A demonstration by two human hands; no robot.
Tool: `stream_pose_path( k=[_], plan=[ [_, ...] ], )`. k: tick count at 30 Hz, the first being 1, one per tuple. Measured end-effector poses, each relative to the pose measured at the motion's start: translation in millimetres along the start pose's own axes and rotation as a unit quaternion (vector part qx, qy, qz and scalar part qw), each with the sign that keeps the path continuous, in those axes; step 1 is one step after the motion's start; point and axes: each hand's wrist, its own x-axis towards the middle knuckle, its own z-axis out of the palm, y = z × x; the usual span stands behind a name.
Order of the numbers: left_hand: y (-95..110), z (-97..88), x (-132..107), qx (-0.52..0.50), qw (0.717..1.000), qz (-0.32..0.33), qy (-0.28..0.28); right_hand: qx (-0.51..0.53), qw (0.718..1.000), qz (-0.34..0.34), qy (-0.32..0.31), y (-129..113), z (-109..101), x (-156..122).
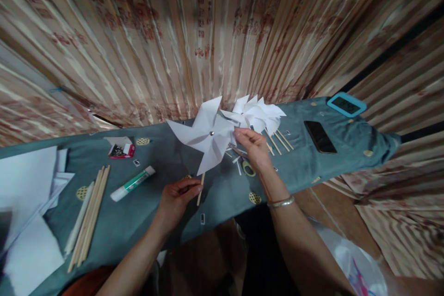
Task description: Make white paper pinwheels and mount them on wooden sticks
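A white paper pinwheel [208,135] with a silver pin at its centre is held up over the table. My left hand [178,199] pinches its thin wooden stick below the blades. At the right blade, the fingers of my right hand [252,144] are closed on the paper edge. Behind that hand lie several finished-looking white pinwheels [258,113], overlapping, with their sticks pointing toward me. Scissors [248,168] with yellow-green handles rest beside narrow paper scraps [237,163], partly hidden by my right hand.
Left on the cloth-covered table [138,222] are white paper sheets [29,194], several wooden sticks [92,222], a glue stick [133,184] and a small red-and-white box of pins [120,148]. A phone [319,137] and a blue-framed digital clock [347,104] lie right. Curtains [208,32] hang behind.
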Motion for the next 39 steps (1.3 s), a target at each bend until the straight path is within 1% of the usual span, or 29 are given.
stream_pose_path(
  k=[3, 6, 11, 15, 22, 30, 39],
  plan=[
    [3.4, 0.6, 0.0, -0.015, 1.000, -0.006, 0.015, 0.007, 0.999, 0.034, 0.003, -0.1, 2.3, -3.3],
    [4.7, 0.4, -0.5, -0.015, 1.000, 0.000, 0.022, 0.023, 0.998, 0.055, -0.014, 0.4, 4.2, -7.5],
    [1.4, 0.0, -0.2, -0.003, 0.999, 0.014, 0.031, 0.037, 0.997, 0.053, -0.048, 1.7, 7.8, -14.1],
    [1.2, 0.4, 1.0, -0.017, 0.999, 0.011, 0.046, 0.031, 0.994, 0.069, -0.078, 0.4, 12.0, -19.3],
    [2.3, -0.6, 0.2, -0.026, 0.998, 0.006, 0.058, 0.081, 0.986, 0.101, -0.101, 0.9, 23.8, -30.5],
    [-1.3, -2.3, 1.2, -0.024, 0.998, 0.023, 0.062, 0.061, 0.982, 0.101, -0.146, 0.5, 32.5, -41.1],
    [-0.1, -0.2, 0.7, -0.043, 0.997, 0.026, 0.064, 0.079, 0.974, 0.125, -0.173, 6.3, 42.1, -47.9]
  ],
)
